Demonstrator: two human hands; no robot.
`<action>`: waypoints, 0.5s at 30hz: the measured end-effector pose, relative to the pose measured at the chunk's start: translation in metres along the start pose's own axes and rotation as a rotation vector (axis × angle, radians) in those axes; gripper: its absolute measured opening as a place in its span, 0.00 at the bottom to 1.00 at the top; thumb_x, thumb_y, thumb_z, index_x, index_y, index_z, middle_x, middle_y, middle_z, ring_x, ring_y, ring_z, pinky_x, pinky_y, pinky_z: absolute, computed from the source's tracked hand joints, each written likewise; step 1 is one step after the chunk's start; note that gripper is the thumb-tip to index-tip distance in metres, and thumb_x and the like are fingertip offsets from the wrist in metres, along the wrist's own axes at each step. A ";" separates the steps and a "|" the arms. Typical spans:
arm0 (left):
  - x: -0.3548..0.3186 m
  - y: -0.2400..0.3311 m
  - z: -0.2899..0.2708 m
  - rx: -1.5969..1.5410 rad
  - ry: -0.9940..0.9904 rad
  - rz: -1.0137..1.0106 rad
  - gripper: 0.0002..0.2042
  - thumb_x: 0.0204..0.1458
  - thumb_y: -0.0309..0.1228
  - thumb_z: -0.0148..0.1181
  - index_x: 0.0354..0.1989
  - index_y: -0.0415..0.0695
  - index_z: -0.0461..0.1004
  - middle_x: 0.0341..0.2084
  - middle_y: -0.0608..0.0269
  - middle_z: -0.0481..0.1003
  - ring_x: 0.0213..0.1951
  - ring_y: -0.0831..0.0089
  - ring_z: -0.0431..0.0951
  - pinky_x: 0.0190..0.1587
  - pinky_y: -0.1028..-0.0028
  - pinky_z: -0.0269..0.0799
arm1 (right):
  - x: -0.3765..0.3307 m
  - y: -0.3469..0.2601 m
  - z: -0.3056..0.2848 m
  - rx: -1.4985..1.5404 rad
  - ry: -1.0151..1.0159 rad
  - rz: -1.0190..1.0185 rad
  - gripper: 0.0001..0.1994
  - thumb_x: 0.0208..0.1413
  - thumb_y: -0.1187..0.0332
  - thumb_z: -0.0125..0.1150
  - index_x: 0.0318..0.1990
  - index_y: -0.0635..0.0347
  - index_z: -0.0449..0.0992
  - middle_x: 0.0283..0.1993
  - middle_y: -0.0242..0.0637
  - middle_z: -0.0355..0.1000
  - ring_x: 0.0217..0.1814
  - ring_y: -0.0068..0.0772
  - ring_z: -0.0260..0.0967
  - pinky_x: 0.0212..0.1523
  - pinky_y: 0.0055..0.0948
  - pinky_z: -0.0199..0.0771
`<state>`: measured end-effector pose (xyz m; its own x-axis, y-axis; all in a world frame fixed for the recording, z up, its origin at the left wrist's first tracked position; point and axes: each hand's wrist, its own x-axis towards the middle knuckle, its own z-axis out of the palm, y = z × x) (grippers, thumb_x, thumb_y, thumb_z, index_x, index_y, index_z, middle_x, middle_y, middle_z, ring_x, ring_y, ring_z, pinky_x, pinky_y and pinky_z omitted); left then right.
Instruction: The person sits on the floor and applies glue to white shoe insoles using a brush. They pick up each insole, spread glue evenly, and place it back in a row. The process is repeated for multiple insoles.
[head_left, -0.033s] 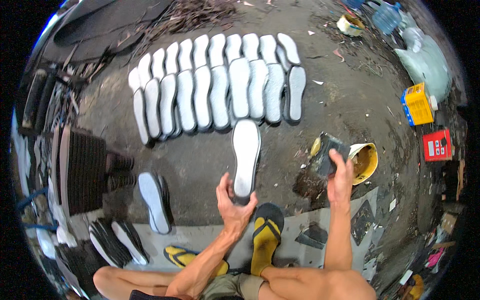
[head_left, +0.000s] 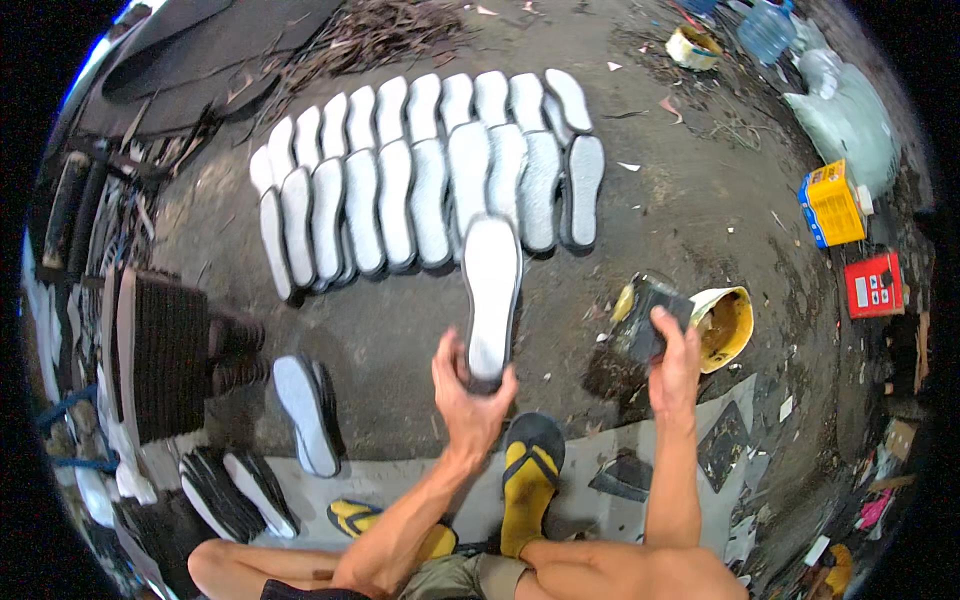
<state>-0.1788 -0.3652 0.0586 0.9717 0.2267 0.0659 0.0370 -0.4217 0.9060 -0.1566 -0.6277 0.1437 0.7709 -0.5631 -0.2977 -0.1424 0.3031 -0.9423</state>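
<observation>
My left hand (head_left: 468, 405) is closed around the near end of a shoe sole (head_left: 491, 300) with a bright white top and a dark edge. The sole points away from me, and its far end overlaps the near row of laid-out soles (head_left: 395, 205) in view. In my right hand (head_left: 677, 368) is a dark, flat rectangular piece (head_left: 662, 300), thumb on top; its exact kind is unclear. Just right of that piece, a pale tub (head_left: 743, 330) with yellow-brown contents lies tipped toward me.
Grey-topped soles (head_left: 303, 410) lie stacked on the left, near a tall stack of dark ridged sheets (head_left: 170, 355). A yellow-and-blue can (head_left: 834, 204) and a red box (head_left: 874, 286) stand at the right. My sandalled foot (head_left: 530, 490) rests below the left hand.
The left hand has carried the white sole slightly away from me, so its far end now covers part of the near row. The right hand keeps the dark piece beside the tub.
</observation>
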 end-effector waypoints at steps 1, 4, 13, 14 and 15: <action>0.038 0.010 0.031 -0.086 0.091 0.113 0.47 0.47 0.31 0.84 0.76 0.35 0.64 0.56 0.50 0.74 0.53 0.61 0.77 0.56 0.61 0.77 | 0.001 0.005 -0.007 0.001 -0.015 0.024 0.18 0.67 0.69 0.69 0.61 0.65 0.80 0.56 0.35 0.82 0.55 0.29 0.80 0.58 0.34 0.82; 0.162 0.042 0.105 -0.043 0.175 0.247 0.44 0.49 0.36 0.84 0.73 0.36 0.67 0.49 0.50 0.78 0.48 0.62 0.78 0.52 0.64 0.78 | 0.000 0.014 -0.022 -0.011 0.027 0.072 0.20 0.66 0.68 0.69 0.63 0.65 0.78 0.57 0.34 0.80 0.57 0.29 0.78 0.63 0.33 0.77; 0.255 0.080 0.154 -0.031 0.166 0.225 0.52 0.45 0.52 0.88 0.71 0.29 0.67 0.58 0.40 0.76 0.55 0.52 0.79 0.58 0.57 0.77 | -0.002 0.019 -0.045 -0.020 0.128 0.069 0.21 0.66 0.71 0.70 0.64 0.64 0.76 0.58 0.32 0.79 0.58 0.27 0.76 0.65 0.32 0.74; 0.231 0.070 0.136 -0.092 0.189 0.262 0.49 0.49 0.50 0.87 0.70 0.30 0.69 0.59 0.41 0.76 0.57 0.53 0.79 0.59 0.57 0.77 | -0.003 0.019 -0.045 -0.009 0.117 0.065 0.21 0.66 0.71 0.70 0.64 0.64 0.77 0.57 0.32 0.79 0.58 0.27 0.77 0.65 0.31 0.75; 0.203 0.054 0.108 -0.052 0.186 0.246 0.43 0.52 0.44 0.84 0.69 0.30 0.70 0.59 0.42 0.74 0.60 0.52 0.76 0.64 0.56 0.74 | -0.004 0.018 -0.043 0.003 0.106 0.060 0.20 0.66 0.71 0.70 0.63 0.64 0.77 0.57 0.32 0.80 0.57 0.27 0.77 0.64 0.31 0.75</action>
<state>0.0455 -0.4365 0.0761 0.8907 0.2820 0.3566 -0.2105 -0.4394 0.8733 -0.1890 -0.6534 0.1210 0.6914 -0.6217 -0.3682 -0.1844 0.3408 -0.9219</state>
